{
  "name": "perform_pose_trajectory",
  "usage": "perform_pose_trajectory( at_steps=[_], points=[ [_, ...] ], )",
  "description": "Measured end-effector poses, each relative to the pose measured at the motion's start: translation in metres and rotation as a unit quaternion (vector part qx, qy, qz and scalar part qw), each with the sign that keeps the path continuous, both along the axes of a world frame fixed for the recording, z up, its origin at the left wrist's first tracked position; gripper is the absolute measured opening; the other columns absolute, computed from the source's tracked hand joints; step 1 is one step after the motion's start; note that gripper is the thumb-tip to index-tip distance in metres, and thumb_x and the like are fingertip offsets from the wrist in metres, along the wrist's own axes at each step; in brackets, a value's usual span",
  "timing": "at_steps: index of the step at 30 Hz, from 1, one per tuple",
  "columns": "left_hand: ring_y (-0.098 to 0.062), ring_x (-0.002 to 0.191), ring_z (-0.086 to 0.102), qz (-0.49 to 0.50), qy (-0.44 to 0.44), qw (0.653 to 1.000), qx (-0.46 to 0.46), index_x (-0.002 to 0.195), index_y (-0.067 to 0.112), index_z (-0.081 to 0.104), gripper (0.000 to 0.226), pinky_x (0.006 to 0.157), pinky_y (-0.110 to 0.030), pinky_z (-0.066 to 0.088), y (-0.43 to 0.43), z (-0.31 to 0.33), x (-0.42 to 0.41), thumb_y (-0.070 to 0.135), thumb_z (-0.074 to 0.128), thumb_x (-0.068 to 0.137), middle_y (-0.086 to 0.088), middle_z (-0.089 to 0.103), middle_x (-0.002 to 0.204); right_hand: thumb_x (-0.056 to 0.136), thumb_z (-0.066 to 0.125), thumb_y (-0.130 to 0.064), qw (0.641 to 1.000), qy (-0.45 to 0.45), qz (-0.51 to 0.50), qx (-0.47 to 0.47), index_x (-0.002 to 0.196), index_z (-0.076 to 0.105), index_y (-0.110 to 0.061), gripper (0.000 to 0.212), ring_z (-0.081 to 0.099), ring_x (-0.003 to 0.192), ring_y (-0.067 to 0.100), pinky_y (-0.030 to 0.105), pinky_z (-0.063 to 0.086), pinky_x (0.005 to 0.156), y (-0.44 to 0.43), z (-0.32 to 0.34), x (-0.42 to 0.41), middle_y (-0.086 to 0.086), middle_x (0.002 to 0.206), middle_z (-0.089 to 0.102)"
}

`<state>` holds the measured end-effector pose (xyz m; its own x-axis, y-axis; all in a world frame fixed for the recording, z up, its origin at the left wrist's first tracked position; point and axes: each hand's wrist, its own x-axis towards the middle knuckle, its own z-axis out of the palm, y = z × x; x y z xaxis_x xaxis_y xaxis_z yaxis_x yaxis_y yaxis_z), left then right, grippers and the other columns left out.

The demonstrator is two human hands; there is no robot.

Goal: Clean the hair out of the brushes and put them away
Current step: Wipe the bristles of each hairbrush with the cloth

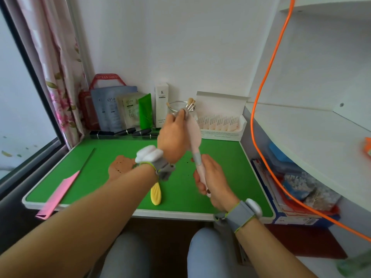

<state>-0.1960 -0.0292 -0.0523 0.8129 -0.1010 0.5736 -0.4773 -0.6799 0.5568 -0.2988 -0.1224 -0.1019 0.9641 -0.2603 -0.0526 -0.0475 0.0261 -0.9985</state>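
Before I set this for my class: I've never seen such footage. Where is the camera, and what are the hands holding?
No machine here: a person wears one camera on the head, looking down at their own hands. The right hand grips a pink hairbrush by its handle; the left hand reaches to the top of the brush's head. On the green table lie a yellow brush and a pink comb; a glass jar of small brushes stands behind.

red bag handle (107, 77), far left of white box (161, 105): read "YAN SH", partial | blue sachet (112, 111), left of box: read "OSM" | box print: unreadable
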Motion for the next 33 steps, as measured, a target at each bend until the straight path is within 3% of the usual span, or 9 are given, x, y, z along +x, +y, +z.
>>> perform_pose_trajectory(
  at_steps=[2,5,9,13,19,23,30,33],
  points=[
    [-0.043,0.089,0.057,0.013,0.034,0.999,-0.002,0.13,0.021,0.048,0.033,0.077,-0.049,0.048,0.001,0.01,0.01,0.024,0.037,0.099,-0.016,0.048,0.108,0.103,0.032,-0.032,1.0,0.002,0.005,-0.001,0.103,0.057,-0.012,0.032,0.033,0.034,0.01,0.018,0.025,0.033,0.0,-0.001,0.0,0.001,0.053,0.049],
    [-0.042,0.09,0.056,-0.041,0.003,0.999,0.028,0.134,0.02,0.047,0.036,0.076,-0.049,0.048,0.001,0.003,0.004,0.019,0.041,0.098,-0.017,0.049,0.11,0.102,0.031,-0.031,1.0,0.009,-0.003,0.004,0.101,0.056,-0.01,0.032,0.032,0.033,0.011,0.017,0.024,0.034,0.002,0.001,0.005,0.003,0.052,0.048],
    [-0.041,0.091,0.054,-0.128,-0.072,0.987,0.06,0.138,0.011,0.047,0.045,0.069,-0.045,0.049,0.0,-0.03,-0.024,0.006,0.051,0.093,-0.02,0.052,0.113,0.102,0.032,-0.031,1.0,0.022,-0.018,0.011,0.087,0.053,-0.013,0.032,0.033,0.034,0.013,0.018,0.024,0.034,0.0,0.004,0.012,0.004,0.053,0.049],
    [-0.043,0.083,0.059,-0.168,-0.051,0.983,0.044,0.139,0.011,0.043,0.049,0.061,-0.046,0.053,-0.002,-0.053,-0.045,0.005,0.05,0.092,-0.02,0.05,0.12,0.101,0.034,-0.033,0.998,0.03,-0.027,0.044,0.08,0.05,-0.013,0.033,0.033,0.033,0.014,0.018,0.023,0.034,-0.001,0.006,0.014,0.005,0.053,0.046],
    [-0.041,0.09,0.056,-0.09,-0.032,0.995,0.004,0.139,0.016,0.045,0.042,0.072,-0.049,0.049,0.001,-0.027,-0.021,0.012,0.044,0.097,-0.018,0.051,0.113,0.102,0.032,-0.031,0.997,0.04,0.0,0.064,0.103,0.053,-0.004,0.034,0.033,0.034,0.013,0.018,0.023,0.033,0.0,0.003,0.011,0.004,0.052,0.048],
    [-0.041,0.089,0.055,-0.018,0.037,0.999,-0.022,0.136,0.022,0.047,0.037,0.078,-0.047,0.046,0.002,-0.004,0.0,0.024,0.036,0.101,-0.017,0.05,0.105,0.102,0.033,-0.031,0.999,0.029,0.008,0.034,0.101,0.057,-0.009,0.033,0.034,0.034,0.012,0.019,0.025,0.033,0.0,0.0,0.006,0.002,0.052,0.049],
    [-0.039,0.087,0.054,-0.119,-0.013,0.993,-0.024,0.139,0.013,0.044,0.04,0.07,-0.046,0.048,-0.008,-0.037,-0.041,0.016,0.041,0.099,-0.019,0.051,0.109,0.101,0.034,-0.03,0.999,0.006,-0.044,0.012,0.075,0.048,-0.013,0.034,0.034,0.034,0.014,0.019,0.024,0.035,0.004,0.002,0.015,0.002,0.048,0.044],
    [-0.034,0.083,0.054,-0.124,-0.003,0.991,-0.054,0.132,0.01,0.052,0.036,0.069,-0.043,0.048,-0.009,-0.045,-0.049,0.017,0.046,0.098,-0.016,0.051,0.103,0.102,0.036,-0.031,0.998,-0.015,-0.063,-0.012,0.08,0.051,-0.011,0.034,0.036,0.038,0.013,0.021,0.025,0.038,0.004,0.0,0.015,0.002,0.051,0.045]
  ],
)
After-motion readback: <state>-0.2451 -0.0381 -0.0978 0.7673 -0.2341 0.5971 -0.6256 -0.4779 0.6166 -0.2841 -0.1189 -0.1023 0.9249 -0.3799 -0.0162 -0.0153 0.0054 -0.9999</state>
